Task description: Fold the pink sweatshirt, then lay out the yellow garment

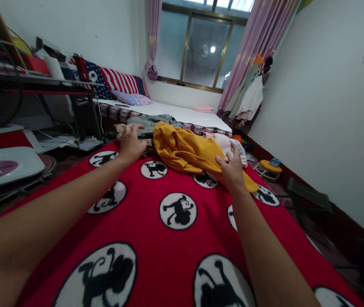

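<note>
A crumpled mustard-yellow garment (190,147) lies at the far end of a red blanket (151,204) printed with monkey figures in white circles. My right hand (233,168) is at the garment's right part, fingers spread and thumb apart; whether it touches the cloth I cannot tell. To the left, my left hand (132,143) is open beside grey-green folded clothes (152,123), thumb and fingers apart with nothing seen between them. Behind the yellow cloth, partly covered by it, is a pale pink garment (214,136) with a print.
A bed with a white sheet (175,110) stands beyond, below a window (207,47). At left is a cluttered desk (56,87); a white plastic chair-like object (5,168) is nearer. A yellow-topped stool (269,166) and a dark folding chair (310,198) stand at right.
</note>
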`<action>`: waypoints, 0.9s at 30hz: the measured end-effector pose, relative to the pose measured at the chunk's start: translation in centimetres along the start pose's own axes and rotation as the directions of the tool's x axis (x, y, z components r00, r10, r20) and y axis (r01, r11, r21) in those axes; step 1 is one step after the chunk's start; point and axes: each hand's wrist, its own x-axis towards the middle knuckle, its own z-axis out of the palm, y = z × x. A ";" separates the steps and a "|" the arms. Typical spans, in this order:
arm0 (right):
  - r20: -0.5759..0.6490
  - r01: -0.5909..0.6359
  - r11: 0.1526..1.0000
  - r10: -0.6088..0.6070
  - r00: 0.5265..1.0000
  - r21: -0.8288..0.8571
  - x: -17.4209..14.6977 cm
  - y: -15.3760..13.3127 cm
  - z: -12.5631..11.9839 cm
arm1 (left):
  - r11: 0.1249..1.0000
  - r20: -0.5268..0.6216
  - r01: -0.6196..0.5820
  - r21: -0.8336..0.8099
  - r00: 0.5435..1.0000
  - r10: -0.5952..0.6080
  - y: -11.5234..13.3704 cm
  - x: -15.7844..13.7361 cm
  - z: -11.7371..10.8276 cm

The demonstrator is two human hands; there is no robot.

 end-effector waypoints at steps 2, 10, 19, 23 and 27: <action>0.122 -0.006 0.997 0.016 0.992 -0.082 -0.4 1.3 0.9 | 0.995 0.110 -0.095 0.024 0.990 0.092 -0.9 -2.7 1.6; 0.374 0.151 0.897 0.016 0.927 -0.415 -4.6 4.6 4.5 | 0.860 0.495 -0.505 0.077 0.768 0.407 -1.6 -8.7 6.7; 0.251 0.138 0.828 0.003 0.968 -0.543 -4.5 6.1 3.5 | 0.804 0.623 -0.520 0.289 0.740 0.254 0.5 -4.2 10.6; 0.311 0.153 0.797 0.045 0.949 -0.584 -4.2 6.6 2.8 | 0.814 0.624 -0.506 0.284 0.743 0.244 1.0 -3.8 10.9; 0.208 0.111 0.865 -0.008 0.978 -0.490 -3.4 6.3 1.8 | 0.887 0.521 -0.440 0.137 0.794 0.314 1.2 -3.0 8.4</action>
